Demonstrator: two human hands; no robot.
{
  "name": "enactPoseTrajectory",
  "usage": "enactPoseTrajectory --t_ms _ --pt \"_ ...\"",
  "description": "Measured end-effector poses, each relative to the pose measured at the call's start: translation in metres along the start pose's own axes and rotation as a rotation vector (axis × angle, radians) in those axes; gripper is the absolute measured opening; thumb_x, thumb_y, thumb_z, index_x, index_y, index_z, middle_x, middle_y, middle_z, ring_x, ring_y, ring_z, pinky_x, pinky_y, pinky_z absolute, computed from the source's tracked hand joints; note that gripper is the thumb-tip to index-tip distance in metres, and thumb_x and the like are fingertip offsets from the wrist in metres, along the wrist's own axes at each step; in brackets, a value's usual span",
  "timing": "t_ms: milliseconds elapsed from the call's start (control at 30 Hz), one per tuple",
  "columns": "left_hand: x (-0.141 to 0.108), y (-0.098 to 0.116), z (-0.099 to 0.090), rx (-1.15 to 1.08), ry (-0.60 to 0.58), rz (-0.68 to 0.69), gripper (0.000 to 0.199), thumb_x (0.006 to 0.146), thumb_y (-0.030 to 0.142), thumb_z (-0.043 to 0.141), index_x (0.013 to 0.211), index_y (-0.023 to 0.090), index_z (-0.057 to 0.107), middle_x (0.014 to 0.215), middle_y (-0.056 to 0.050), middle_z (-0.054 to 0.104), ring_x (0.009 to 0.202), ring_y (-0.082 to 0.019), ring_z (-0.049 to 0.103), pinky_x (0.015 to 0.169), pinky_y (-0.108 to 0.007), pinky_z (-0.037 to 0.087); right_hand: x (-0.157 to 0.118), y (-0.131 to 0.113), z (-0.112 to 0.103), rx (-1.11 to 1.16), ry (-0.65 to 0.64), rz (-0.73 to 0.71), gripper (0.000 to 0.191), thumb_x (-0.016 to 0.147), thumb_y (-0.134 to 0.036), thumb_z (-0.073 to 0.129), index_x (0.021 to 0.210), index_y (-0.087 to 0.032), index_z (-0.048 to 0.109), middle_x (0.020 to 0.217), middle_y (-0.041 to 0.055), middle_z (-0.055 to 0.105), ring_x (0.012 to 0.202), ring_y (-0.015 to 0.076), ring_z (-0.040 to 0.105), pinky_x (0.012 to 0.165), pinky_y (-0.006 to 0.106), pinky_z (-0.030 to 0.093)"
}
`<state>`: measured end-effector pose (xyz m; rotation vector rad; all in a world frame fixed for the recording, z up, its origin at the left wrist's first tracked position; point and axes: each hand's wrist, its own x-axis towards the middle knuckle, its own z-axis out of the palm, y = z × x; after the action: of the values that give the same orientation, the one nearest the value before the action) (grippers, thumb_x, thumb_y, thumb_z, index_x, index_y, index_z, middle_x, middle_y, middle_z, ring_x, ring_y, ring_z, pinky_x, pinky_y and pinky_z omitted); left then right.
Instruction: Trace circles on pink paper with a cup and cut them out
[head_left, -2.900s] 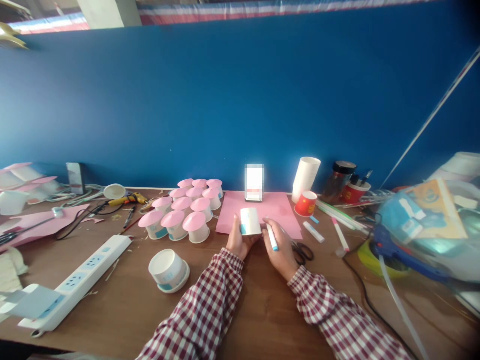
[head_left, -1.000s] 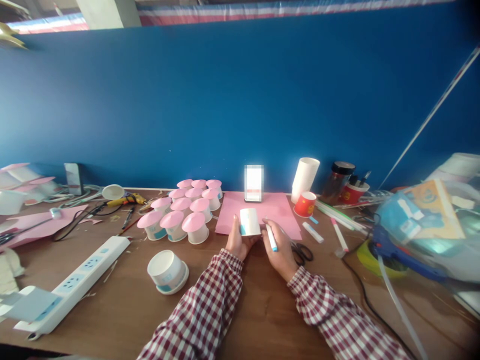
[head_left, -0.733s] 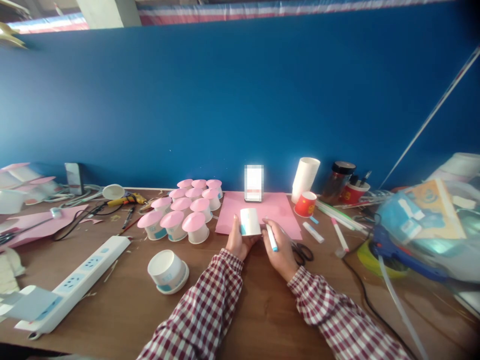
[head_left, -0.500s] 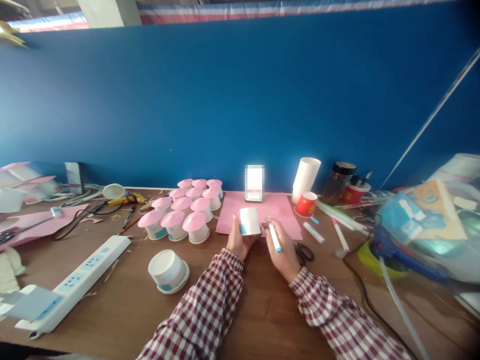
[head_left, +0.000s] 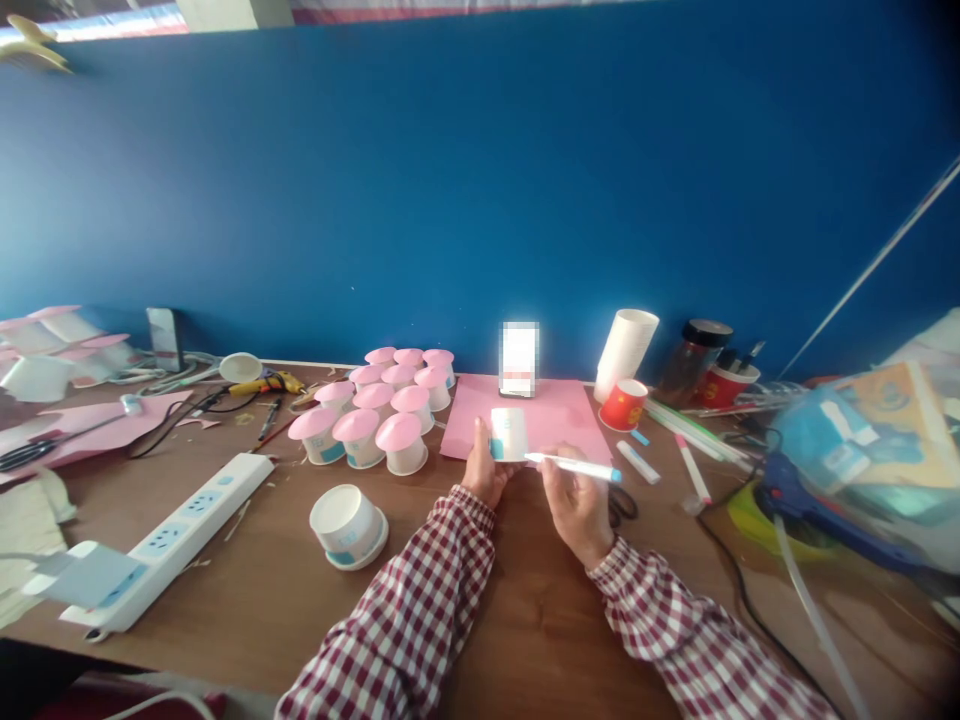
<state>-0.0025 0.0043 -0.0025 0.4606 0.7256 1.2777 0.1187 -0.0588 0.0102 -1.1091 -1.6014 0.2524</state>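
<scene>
A white paper cup with a blue patch (head_left: pixel 509 434) is gripped by my left hand (head_left: pixel 486 468), in front of the pink sheet (head_left: pixel 562 410). My right hand (head_left: pixel 580 505) holds a white marker with a blue end (head_left: pixel 577 466); its tip points left, at the lower right side of the cup. Whether the tip touches the cup, I cannot tell. Several cups with pink cone tops (head_left: pixel 358 425) stand in rows to the left. Nearer me sits an upturned white cup (head_left: pixel 346 520) on a lid.
Behind the sheet stands a lit phone (head_left: pixel 518 360). At the right are a red cup (head_left: pixel 623 405), a stack of white cups (head_left: pixel 627 345), a dark jar (head_left: pixel 697 355) and a plastic bag (head_left: pixel 862 440). A power strip (head_left: pixel 180 530) lies at the left.
The marker has turned in my right hand from pointing down to lying nearly level, its tip now beside the cup. The whole view has shifted slightly.
</scene>
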Motion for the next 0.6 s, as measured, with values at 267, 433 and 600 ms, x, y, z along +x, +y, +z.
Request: enactPoseTrajectory --t_ms 267,433,600 --pt "-0.0038 0.0020 0.0033 0.009 -0.004 -0.006 0.054 0.087 0.058 0.037 0.091 0.009 0.059 0.075 -0.010 0.062 0.065 -0.019 0.061 0.060 -0.031 0.051 0.0001 0.0038 0.0008 -0.046 -0.034 -0.013 0.014 0.090 -0.028 0.046 0.090 -0.019 0.057 0.084 0.0062 0.063 0.076 0.0197 0.060 0.072 0.032 0.049" --pt "-0.0030 0.0005 0.0026 -0.003 0.002 0.008 0.052 0.084 0.059 0.041 0.089 0.011 0.060 0.074 -0.009 0.062 0.063 -0.018 0.060 0.060 -0.029 0.049 0.0000 0.0000 0.0020 -0.067 -0.054 -0.046 0.015 0.090 -0.028 0.046 0.093 -0.019 0.058 0.087 0.0060 0.063 0.080 0.0189 0.062 0.076 0.031 0.049" --pt "-0.0045 -0.0003 0.0016 -0.009 -0.029 0.012 0.050 0.082 0.059 0.045 0.083 0.012 0.060 0.069 -0.008 0.060 0.061 -0.017 0.058 0.062 -0.028 0.047 -0.0008 -0.0010 0.0016 -0.109 -0.087 -0.062 0.018 0.090 -0.030 0.045 0.094 -0.019 0.060 0.088 0.0067 0.064 0.083 0.0197 0.061 0.079 0.033 0.048"
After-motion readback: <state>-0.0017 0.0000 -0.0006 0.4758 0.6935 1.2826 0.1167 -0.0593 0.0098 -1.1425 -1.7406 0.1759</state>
